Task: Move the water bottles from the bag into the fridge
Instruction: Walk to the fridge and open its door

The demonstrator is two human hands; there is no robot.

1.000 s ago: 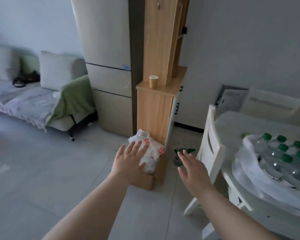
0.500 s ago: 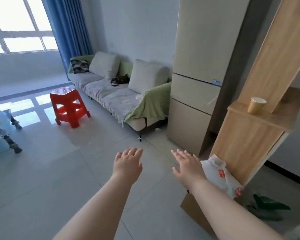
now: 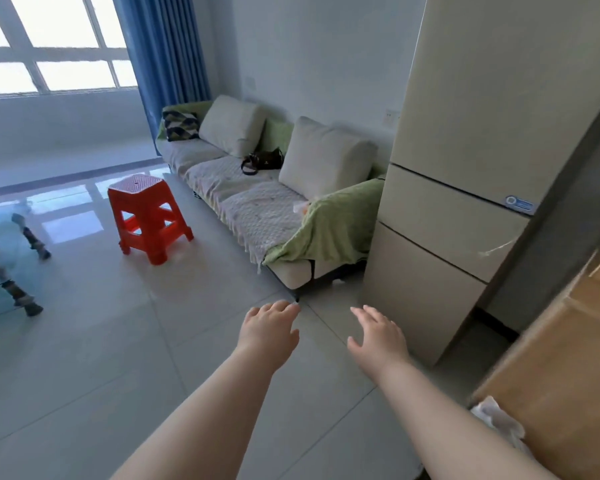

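Both hands, left (image 3: 269, 329) and right (image 3: 378, 336), hang open and empty over the floor, likely free to open the closed fridge (image 3: 465, 188) just right; no bottles or their bag are in view.

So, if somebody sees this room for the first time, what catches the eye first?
Probably the red stool, standing alone on the pale floor left of centre. Next come the two bare hands, left hand and right hand, stretched forward and empty with spread fingers. The tall beige fridge, all doors closed, fills the right side beside the sofa.
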